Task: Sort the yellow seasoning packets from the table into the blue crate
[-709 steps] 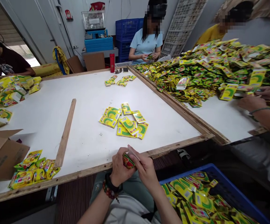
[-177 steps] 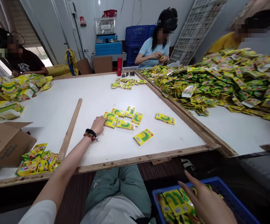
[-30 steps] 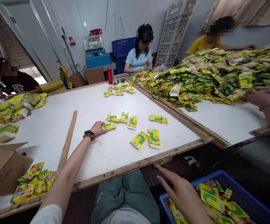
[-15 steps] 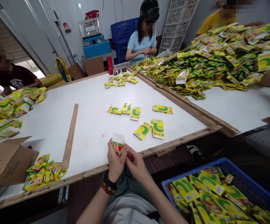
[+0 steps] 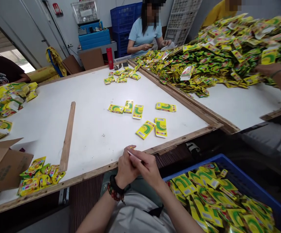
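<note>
My left hand (image 5: pixel 126 171) and my right hand (image 5: pixel 147 166) meet at the near edge of the white table. Between them is a small yellow carton (image 5: pixel 132 153), mostly hidden by my fingers; only a thin sliver shows. Both hands are closed around it, the right thumb lying along its end. Beyond my hands several yellow and green cartons lie on the table, the closest being a tilted carton (image 5: pixel 145 129) and an upright-lying carton (image 5: pixel 160 127).
A blue crate (image 5: pixel 221 157) full of flat cartons stands at my right. At left are a cardboard box (image 5: pixel 11 168), candy packets (image 5: pixel 37 181) and a wooden strip (image 5: pixel 68 136). A large packet heap (image 5: pixel 218 58) covers the right table. Co-workers sit around, one in light blue (image 5: pixel 144 35).
My hands have turned the carton, whose open white flap and red front showed before, and closed over it. The view has shifted. The light-blue co-worker's hands have moved apart.
</note>
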`<state>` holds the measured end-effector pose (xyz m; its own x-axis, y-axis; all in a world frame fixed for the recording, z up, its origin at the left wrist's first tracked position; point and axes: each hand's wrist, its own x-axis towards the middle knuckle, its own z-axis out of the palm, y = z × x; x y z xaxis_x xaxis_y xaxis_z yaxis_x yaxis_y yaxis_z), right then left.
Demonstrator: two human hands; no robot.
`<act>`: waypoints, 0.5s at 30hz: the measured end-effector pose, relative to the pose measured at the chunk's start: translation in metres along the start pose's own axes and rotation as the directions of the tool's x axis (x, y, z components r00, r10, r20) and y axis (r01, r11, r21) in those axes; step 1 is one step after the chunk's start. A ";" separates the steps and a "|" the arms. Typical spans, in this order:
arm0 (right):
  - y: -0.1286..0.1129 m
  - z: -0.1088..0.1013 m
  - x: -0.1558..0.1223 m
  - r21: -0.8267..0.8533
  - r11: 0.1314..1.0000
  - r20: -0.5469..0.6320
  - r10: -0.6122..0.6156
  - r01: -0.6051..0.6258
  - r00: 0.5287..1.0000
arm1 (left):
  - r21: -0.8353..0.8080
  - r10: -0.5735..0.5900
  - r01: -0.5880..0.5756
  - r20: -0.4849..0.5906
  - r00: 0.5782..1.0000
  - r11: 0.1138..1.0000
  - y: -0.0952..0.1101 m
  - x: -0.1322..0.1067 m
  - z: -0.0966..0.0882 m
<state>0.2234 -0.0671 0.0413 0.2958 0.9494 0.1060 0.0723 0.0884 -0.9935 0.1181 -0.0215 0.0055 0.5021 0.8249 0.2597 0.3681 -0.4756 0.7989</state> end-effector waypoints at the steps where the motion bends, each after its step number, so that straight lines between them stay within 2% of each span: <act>1: 0.000 -0.001 -0.001 -0.039 0.999 -0.025 0.006 -0.007 1.000 | 0.011 -0.018 0.018 0.015 1.000 1.000 0.001 0.001 -0.001; 3: 0.000 -0.004 0.001 -0.062 0.997 -0.063 0.043 -0.047 0.997 | 0.033 -0.041 0.041 0.001 0.999 0.999 0.002 0.001 -0.002; 6: -0.002 -0.007 0.007 -0.102 0.994 0.010 0.051 -0.050 0.999 | 0.035 -0.067 0.068 -0.029 0.997 0.997 0.000 0.001 0.000; 8: -0.005 -0.007 0.011 -0.177 0.984 0.104 -0.010 0.029 0.995 | 0.008 -0.097 0.098 -0.036 0.995 0.995 -0.002 0.001 0.003; 11: -0.007 -0.005 0.013 -0.291 0.931 0.223 -0.159 0.221 0.962 | -0.044 -0.129 0.127 -0.043 0.991 0.991 -0.004 -0.001 0.003; 13: -0.009 -0.010 0.008 -0.355 0.891 0.251 -0.201 0.284 0.947 | -0.063 -0.097 0.098 0.021 0.995 0.993 -0.002 0.001 -0.003; 15: -0.010 -0.027 -0.004 -0.462 0.850 0.230 -0.162 0.254 0.960 | -0.066 -0.003 0.015 0.185 0.983 0.998 0.005 0.008 -0.013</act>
<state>0.2476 -0.0802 0.0520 0.0534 0.9661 0.2526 0.5764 0.1767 -0.7978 0.1142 -0.0132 0.0184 0.6369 0.7557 0.1527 0.3230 -0.4415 0.8371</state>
